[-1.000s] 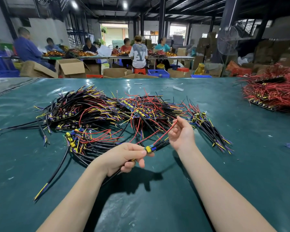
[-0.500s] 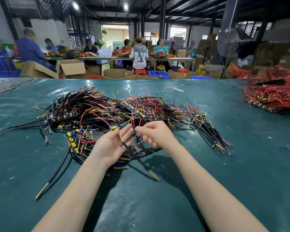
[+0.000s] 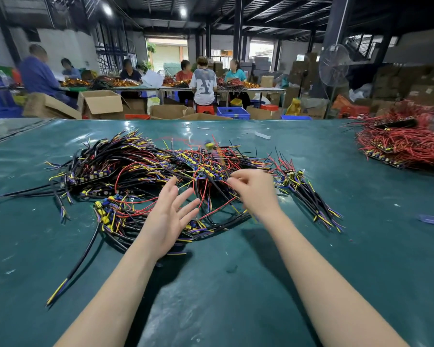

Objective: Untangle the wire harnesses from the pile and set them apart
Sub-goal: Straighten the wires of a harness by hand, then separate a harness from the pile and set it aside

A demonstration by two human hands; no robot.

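I judge early going: pile largely tangled | left hand splayed, empty | right hand curled, blurred, hold unclear

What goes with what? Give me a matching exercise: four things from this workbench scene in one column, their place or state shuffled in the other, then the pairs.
1. left hand
2. red wire pile
3. blue basket
4. mixed-colour harness pile

A. middle of the green table
B. beyond the table's far edge
C. table's far right
D. open, fingers spread, holding nothing

Pairs: 1-D, 2-C, 3-B, 4-A
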